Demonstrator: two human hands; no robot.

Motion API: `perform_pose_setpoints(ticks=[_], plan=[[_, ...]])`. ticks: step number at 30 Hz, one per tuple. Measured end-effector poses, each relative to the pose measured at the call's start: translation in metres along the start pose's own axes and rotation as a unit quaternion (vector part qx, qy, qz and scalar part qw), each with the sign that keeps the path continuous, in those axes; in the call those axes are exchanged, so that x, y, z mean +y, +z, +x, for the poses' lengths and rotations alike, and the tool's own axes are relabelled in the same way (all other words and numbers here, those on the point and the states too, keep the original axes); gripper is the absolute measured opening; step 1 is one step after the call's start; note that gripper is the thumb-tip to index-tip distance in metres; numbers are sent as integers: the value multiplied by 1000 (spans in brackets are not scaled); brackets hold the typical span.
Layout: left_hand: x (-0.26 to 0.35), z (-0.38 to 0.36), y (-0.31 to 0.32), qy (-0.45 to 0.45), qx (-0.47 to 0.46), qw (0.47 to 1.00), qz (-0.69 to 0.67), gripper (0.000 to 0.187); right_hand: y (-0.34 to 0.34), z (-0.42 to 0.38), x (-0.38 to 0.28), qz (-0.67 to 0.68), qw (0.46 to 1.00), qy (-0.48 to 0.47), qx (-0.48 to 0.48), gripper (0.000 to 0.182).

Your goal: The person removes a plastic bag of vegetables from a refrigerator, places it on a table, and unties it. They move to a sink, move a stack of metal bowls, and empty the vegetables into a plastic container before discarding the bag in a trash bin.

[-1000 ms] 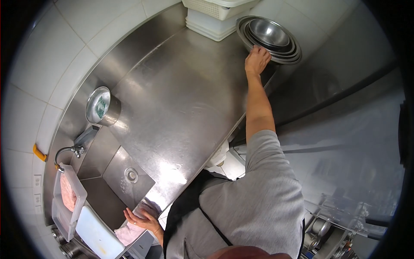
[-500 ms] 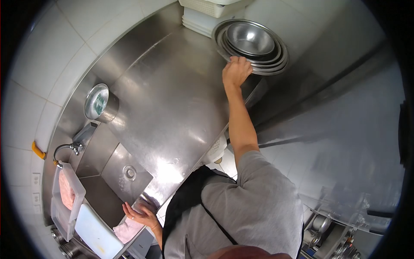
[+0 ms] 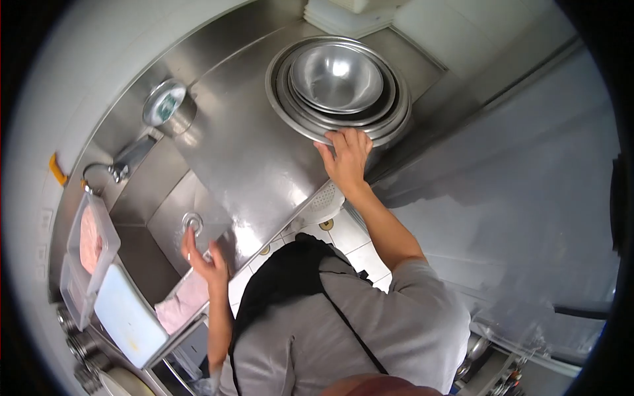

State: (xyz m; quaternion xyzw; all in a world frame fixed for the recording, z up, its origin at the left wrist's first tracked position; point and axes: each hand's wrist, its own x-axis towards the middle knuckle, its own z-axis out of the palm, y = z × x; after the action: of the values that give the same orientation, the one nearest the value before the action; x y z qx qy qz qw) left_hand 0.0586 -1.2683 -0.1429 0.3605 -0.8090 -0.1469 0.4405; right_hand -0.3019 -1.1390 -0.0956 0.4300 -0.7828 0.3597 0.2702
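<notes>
A nested stack of steel mixing bowls (image 3: 337, 82) sits on the steel counter, its widest bowl outermost. My right hand (image 3: 347, 155) is closed on the near rim of that outer bowl, fingers over the edge and thumb spread to the left. Over the front edge of the sink (image 3: 191, 198) hovers my left hand (image 3: 208, 261), its fingers apart and nothing in it. Just below that hand a pink cloth (image 3: 181, 307) lies along the sink's edge.
A steel pot (image 3: 170, 109) with something green in it stands behind the sink beside the faucet (image 3: 119, 171). Left of the sink are a plastic container (image 3: 92, 244) with pink contents and a pale blue cutting board (image 3: 132, 317). A large grey metal surface (image 3: 502, 218) borders the right.
The bowl stack has come nearer and left along the counter with my right hand on its rim. My left hand has risen from the cloth to above the sink edge. The view has shifted.
</notes>
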Motion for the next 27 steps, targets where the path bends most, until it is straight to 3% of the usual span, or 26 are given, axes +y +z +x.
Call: perform_pose_setpoints(ticks=[7,11,14,16,19,22,27], plan=[[75,99,32,149,-134,974,-106,53,-31,-45,-50,69,995,-53,-38,32],[101,117,49,216,-198,953,-76,61,-55,-39,-56,116,986,-62,-99,29],[92,113,72,232,-219,947,-48,64,-61,-26,-44,154,988,-26,-1,21],[84,108,77,239,-208,948,-34,63,-67,-1,-26,66,996,-36,47,20],[82,109,77,243,-208,947,-30,58,-64,32,6,-24,998,52,29,35],[83,112,76,238,-212,947,-35,52,-43,54,42,-75,990,115,-31,39],[87,122,68,236,-245,940,-18,51,-31,76,47,-122,973,164,-102,38]])
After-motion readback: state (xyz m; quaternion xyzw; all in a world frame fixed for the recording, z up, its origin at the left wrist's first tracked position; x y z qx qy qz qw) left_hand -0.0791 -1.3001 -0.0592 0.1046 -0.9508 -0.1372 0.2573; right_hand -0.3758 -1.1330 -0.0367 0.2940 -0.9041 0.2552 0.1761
